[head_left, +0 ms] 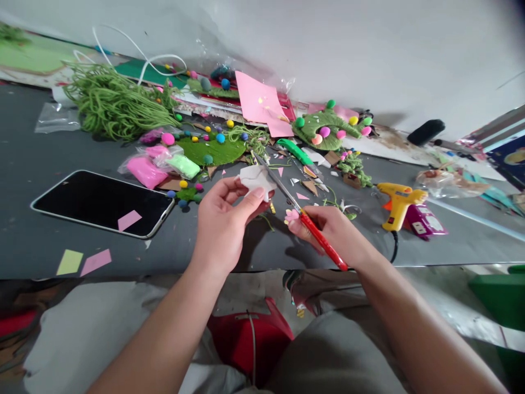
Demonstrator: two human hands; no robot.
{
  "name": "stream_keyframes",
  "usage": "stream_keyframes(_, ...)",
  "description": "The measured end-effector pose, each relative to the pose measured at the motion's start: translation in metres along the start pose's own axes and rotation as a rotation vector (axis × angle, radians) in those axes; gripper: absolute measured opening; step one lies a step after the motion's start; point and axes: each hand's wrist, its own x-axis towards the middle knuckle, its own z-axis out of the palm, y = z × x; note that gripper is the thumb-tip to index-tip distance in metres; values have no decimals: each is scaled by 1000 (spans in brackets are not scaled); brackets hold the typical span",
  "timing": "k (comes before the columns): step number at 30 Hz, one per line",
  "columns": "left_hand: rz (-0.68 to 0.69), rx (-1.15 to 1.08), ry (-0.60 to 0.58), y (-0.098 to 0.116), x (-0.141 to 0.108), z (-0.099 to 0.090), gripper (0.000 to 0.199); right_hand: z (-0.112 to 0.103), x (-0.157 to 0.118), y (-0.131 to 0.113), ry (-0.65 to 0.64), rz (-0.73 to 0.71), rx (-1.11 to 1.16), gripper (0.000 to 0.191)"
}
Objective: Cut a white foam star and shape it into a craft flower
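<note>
Between the thumb and fingers of my left hand [229,213] is a small white paper piece [257,181] with uneven edges. My right hand [328,230] is closed on red-handled scissors [318,235], whose metal blades point up and left, with the tips near the paper. A small pink flower-like piece [291,215] shows at the fingertips of my right hand. Both hands are over the front part of the grey table [24,142]. Paper scraps [310,187] and a green cutter [294,151] lie just beyond them.
A phone [102,202] lies at the left, green yarn [115,101] behind it. Pink and green clay bags [147,171] sit near a green felt shape [213,151]. Pink paper [262,104] leans at the back. A yellow glue gun [396,205] stands at the right, its cord over the edge.
</note>
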Motion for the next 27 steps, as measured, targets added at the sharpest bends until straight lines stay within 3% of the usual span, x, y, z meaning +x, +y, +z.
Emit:
stream_keyframes(4,0,-12,-7,1,0,-1,30,-1,3,2,49,34,11,50)
stream_keyframes(10,66,53,2,3,3,-8,26,-16,3,8,14,-121,-69,51)
stream_keyframes(15,103,116,15,5,6,-10,27,-25,0,9,-50,-79,-146,51)
stream_keyframes(27,139,123,12,2,5,-10,28,-22,-1,11,-100,-54,-224,47)
